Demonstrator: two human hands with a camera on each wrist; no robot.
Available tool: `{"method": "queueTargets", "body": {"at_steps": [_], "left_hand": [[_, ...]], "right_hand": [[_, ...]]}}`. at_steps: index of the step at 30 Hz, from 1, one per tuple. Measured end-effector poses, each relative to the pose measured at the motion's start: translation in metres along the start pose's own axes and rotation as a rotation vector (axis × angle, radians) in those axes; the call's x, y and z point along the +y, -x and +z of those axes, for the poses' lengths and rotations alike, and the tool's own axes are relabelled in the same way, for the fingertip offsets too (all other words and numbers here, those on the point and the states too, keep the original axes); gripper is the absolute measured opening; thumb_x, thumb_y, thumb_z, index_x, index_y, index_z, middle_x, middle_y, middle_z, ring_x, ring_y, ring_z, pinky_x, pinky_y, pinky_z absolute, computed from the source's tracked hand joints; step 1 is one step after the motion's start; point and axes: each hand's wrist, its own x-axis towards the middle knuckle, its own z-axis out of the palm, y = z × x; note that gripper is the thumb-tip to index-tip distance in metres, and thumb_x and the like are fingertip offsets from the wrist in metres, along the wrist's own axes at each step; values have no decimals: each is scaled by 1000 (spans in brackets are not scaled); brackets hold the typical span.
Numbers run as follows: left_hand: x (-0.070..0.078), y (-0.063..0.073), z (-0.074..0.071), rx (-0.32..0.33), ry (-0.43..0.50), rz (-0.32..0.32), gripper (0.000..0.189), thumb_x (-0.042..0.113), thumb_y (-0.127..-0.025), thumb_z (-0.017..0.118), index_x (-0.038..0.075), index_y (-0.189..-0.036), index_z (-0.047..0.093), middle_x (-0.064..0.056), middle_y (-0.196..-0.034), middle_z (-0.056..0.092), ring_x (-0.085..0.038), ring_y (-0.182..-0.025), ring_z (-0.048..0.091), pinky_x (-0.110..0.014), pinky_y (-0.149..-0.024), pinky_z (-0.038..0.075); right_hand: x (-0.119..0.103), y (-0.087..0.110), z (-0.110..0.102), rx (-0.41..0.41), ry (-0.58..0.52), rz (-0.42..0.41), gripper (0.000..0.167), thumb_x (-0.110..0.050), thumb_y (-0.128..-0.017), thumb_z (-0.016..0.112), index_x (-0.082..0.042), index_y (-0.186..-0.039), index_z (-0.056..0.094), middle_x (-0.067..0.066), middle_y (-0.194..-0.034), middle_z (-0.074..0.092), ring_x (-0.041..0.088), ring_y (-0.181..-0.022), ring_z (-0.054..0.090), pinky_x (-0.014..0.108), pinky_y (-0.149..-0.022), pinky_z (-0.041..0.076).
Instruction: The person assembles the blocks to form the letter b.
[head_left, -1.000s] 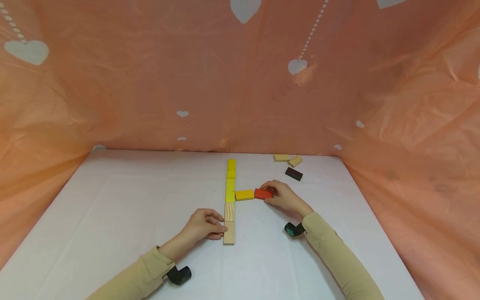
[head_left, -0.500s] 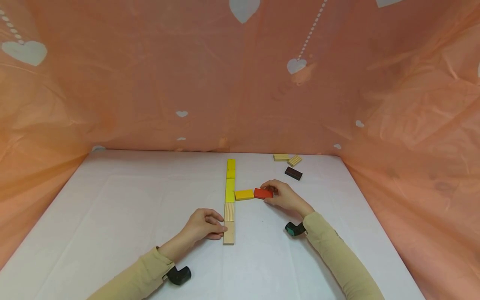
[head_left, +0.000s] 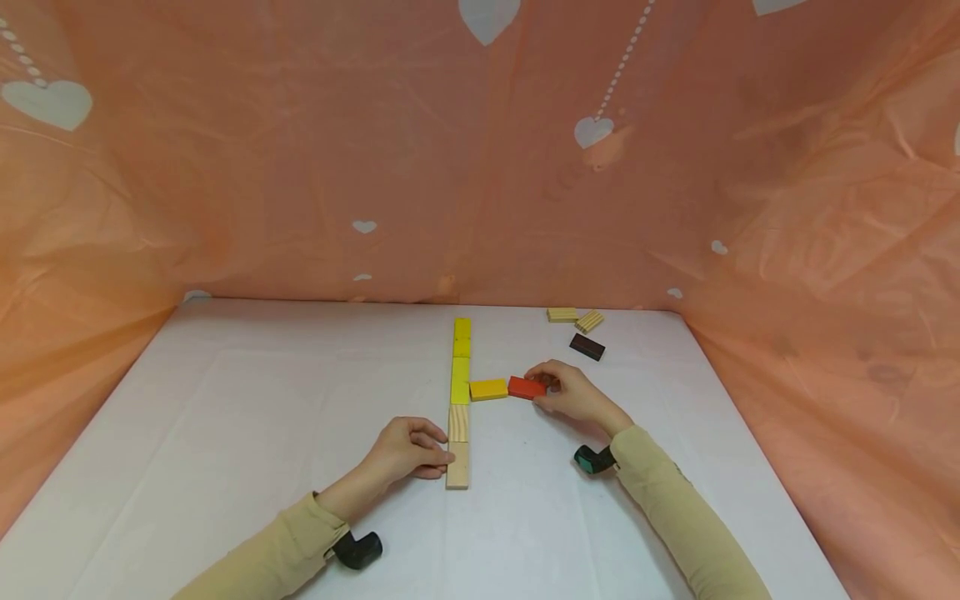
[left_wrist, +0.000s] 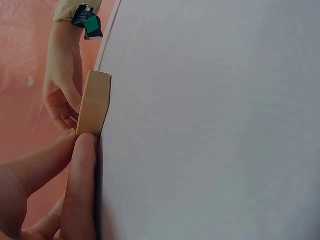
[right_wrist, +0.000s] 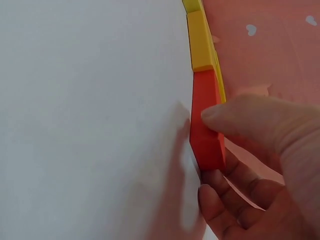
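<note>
Flat wooden blocks form a row in the head view: two yellow blocks, then two plain wooden blocks towards the person. My left hand rests on the table at the row's left, thumb and fingertips touching the side of the plain wooden blocks. From the second yellow block, an orange-yellow block branches right, with a red block end to end with it. My right hand holds the red block's right end; in the right wrist view its thumb presses the near side, other fingers behind the end.
Two striped wooden pieces and a dark brown block lie at the back right of the white table. An orange curtain with white hearts hangs behind and at both sides.
My right hand has shifted slightly to the right along the red block, uncovering more of it. The left hand and the row of blocks stay in place.
</note>
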Motion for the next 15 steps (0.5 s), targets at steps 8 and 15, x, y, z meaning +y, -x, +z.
{"method": "queueTargets", "body": {"at_steps": [8,15], "left_hand": [[1,0,0,-4,2,-7,28,-7,-75,77,-9,-98,60,-11,-74,65,-19,-63,67,-34,-61,61],[3,2,0,-6,14,-5,28,-8,-75,76,-10,-99,60,-11,-74,65,-19,-64,67,-34,-61,61]], "right_hand": [[0,2,-1,-2,-3,3,37,-3,-82,73,-4,-118,62,4,-108,61,19,-95,54,34,-87,50],[-1,2,0,1,-24,-2,37,-4,-83,73,-5,-118,62,3,-109,61,19,-96,54,35,-87,49]]}}
